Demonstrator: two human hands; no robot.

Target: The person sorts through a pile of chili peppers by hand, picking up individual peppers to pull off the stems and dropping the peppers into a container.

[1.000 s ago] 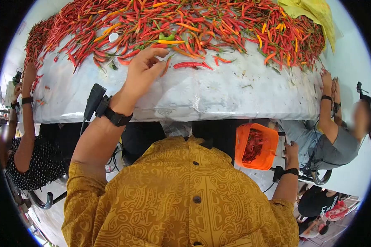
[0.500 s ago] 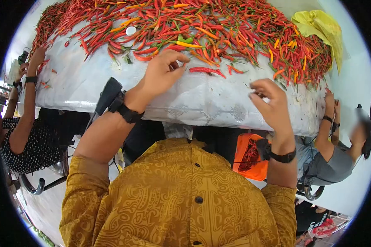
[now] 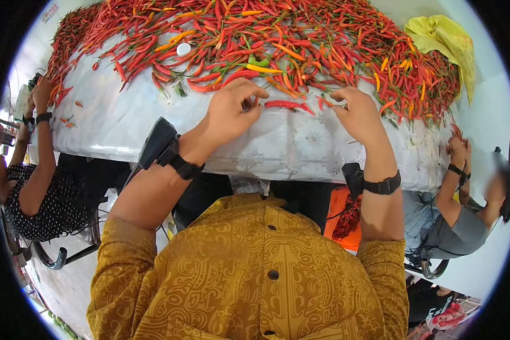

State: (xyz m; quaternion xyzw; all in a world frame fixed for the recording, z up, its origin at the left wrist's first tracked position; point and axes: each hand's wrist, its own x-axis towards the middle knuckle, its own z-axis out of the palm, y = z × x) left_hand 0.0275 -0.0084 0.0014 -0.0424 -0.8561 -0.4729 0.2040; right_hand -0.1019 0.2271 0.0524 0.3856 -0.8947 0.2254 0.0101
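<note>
My left hand [image 3: 232,110] hovers at the near edge of the chili pile [image 3: 300,45], fingers curled and a gap between thumb and index finger. A single red chili [image 3: 289,105] lies on the table just right of it. From the other side, my right hand [image 3: 359,116] reaches in, thumb and index finger apart. Its fingertips are right at the stem end of a smaller red chili [image 3: 324,102]. A yellow-orange chili [image 3: 262,69] and a green one [image 3: 259,61] lie beyond my left hand.
A white plastic cover [image 3: 209,147] lies over the table. A white cap [image 3: 183,49] sits among the chilies. An orange container [image 3: 337,212] with red chilies stands below the table edge. A yellow sack [image 3: 436,37] is at back right. People's hands work at left [image 3: 41,93] and right [image 3: 458,148].
My right hand has moved forward and left, toward the small red chili. The left hand has shifted slightly right and nearer. The hands of the person at left have moved along the pile.
</note>
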